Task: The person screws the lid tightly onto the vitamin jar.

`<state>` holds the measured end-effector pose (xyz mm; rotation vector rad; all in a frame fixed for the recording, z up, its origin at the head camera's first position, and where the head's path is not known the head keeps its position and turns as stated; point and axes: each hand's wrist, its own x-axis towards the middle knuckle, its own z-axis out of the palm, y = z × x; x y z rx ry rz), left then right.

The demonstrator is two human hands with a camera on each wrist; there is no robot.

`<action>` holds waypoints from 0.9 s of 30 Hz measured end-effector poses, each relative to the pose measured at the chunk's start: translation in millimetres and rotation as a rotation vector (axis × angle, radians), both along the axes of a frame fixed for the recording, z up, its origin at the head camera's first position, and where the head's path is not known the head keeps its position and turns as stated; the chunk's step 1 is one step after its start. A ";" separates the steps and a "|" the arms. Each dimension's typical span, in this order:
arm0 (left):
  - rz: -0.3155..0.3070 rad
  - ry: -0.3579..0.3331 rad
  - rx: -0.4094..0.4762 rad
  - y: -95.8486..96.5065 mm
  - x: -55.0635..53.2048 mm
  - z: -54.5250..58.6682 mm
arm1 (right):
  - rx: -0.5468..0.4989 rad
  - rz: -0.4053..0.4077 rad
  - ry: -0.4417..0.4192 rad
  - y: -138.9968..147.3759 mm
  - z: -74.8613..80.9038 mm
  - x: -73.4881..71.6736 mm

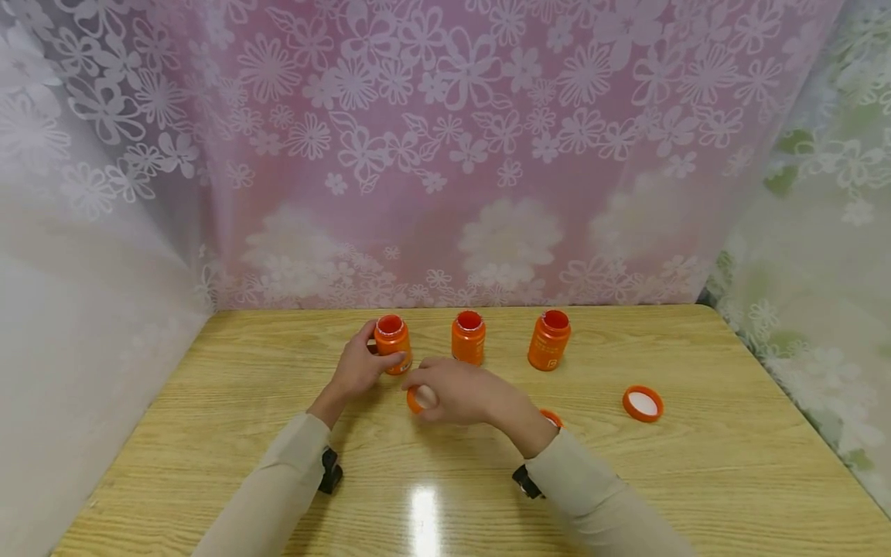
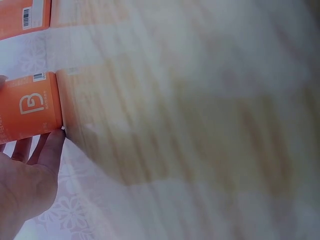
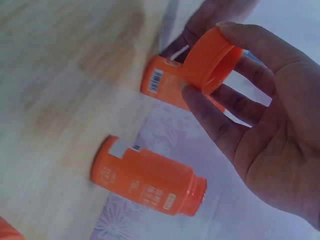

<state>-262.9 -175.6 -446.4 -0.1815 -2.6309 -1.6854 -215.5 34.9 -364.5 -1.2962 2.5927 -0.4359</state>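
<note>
- Work on the leftmost orange bottle looks to be the step in hand; it stands upright, mouth bare, near the far edge of the tabletop.
- Left hand is curled round that bottle, thumb in front.
- Right hand pinches an orange bottle cap between thumb and fingers, hollow toward the palm, apart from the bottle; the head view mostly hides the cap, so its tilt is hard to judge.
- Next move, I judge, calls for a steady left grip and a clear path for the cap.
- Middle bottle and right bottle, both upright and uncapped, limit sideways room; the floral curtain hangs behind.
- Second cap shows partly past the right wrist; a third cap lies hollow up, farther right.
- Open room lies left of the left hand and along the near side.
</note>
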 end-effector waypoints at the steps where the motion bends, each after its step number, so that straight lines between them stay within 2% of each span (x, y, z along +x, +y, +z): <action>1: 0.000 0.001 0.002 -0.4 0.2 0.0 | -0.006 0.000 -0.003 0.1 2.3 -1.3; 8: 0.006 -0.011 0.009 -2.7 0.9 -1.5 | -0.060 -0.022 0.009 -0.7 13.3 -14.1; 19: -0.001 -0.010 0.018 -3.4 -1.0 -2.3 | -0.222 -0.075 -0.025 -9.4 27.3 -29.4; 24: -0.005 0.007 0.025 -3.4 -2.1 -3.2 | -0.301 -0.139 -0.037 -15.6 28.0 -37.2; 27: -0.007 0.002 0.023 -3.2 -2.0 -2.6 | -0.394 -0.183 -0.068 -18.7 25.7 -41.4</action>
